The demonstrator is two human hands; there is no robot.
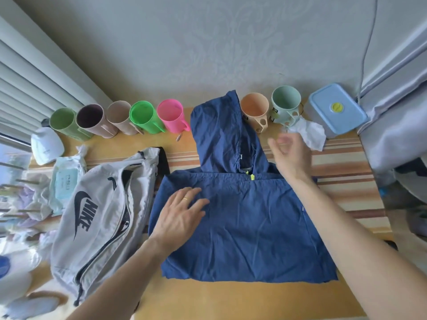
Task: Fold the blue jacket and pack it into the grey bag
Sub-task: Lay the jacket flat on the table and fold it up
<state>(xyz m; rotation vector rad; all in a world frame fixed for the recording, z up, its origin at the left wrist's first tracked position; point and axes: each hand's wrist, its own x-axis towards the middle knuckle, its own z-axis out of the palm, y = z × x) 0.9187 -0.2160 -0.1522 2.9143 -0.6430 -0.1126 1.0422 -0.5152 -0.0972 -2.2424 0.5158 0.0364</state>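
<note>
Blue jacket: body folded, hood at 12 o'clock unfolded; left hand flat on it, right hand open, empty; grey bag at 9, unpacked.

Pale grey wall with a faint damask pattern fills the top of the frame. White blinds upper left let in soft daylight, grey curtain hangs at right. Yellowish wooden surface runs along the bottom.

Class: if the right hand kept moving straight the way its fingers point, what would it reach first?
Probably the crumpled white tissue just past the right hand; the hand is blurred, so height is unclear.
</note>
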